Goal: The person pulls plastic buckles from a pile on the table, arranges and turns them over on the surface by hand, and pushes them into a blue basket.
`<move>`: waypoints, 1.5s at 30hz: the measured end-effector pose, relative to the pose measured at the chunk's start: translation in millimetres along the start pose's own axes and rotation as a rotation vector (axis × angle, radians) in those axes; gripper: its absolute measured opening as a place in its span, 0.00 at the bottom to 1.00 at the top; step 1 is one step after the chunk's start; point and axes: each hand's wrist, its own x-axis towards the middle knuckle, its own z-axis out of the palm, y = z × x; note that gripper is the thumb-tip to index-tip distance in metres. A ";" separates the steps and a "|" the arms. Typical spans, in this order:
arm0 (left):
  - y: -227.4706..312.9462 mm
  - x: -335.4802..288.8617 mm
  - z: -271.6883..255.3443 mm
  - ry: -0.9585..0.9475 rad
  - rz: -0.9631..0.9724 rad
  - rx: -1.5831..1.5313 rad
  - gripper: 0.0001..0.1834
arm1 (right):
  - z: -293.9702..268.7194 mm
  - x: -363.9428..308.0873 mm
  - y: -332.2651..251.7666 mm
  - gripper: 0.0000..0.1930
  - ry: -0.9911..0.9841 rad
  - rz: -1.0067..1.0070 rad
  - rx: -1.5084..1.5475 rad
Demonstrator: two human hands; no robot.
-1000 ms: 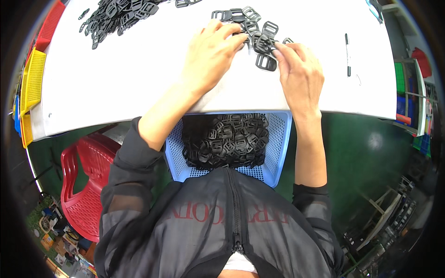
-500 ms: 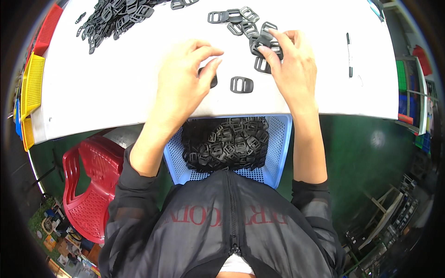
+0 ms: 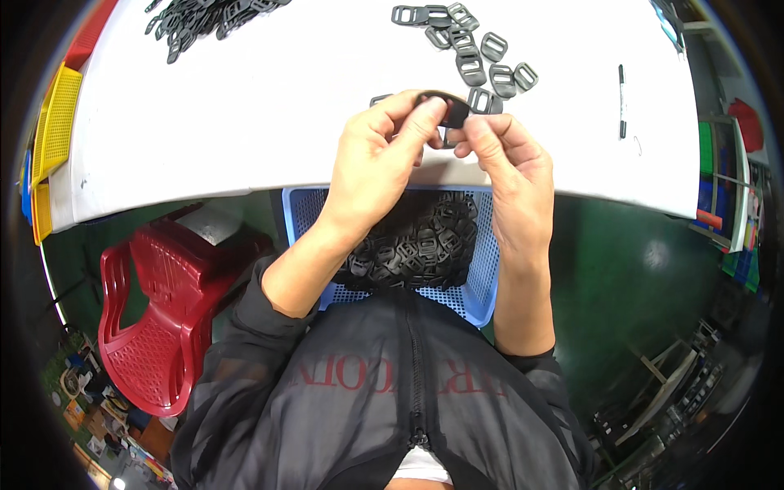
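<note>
White table (image 3: 245,122) under hands; black buckle (image 3: 457,114) between them, left hand (image 3: 377,167) and right hand (image 3: 518,175) pinching opposite ends; apparently checking or adjusting; next move likely needs steady two-handed grip; long axis crosswise, dipping rightward, facing end unclear; loose buckles (image 3: 472,79) beyond hands.
</note>
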 end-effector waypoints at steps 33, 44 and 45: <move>4.7 -91.5 0.9 -0.037 -0.231 0.028 0.17 | -7.1 -28.7 0.6 0.18 0.011 -0.177 -0.528; -9.0 -86.4 3.3 0.030 0.165 0.388 0.11 | 38.4 -83.2 36.0 0.15 0.003 0.023 0.138; -11.9 -85.3 2.7 0.030 0.166 0.388 0.11 | 38.2 -81.4 40.3 0.15 0.003 0.022 0.138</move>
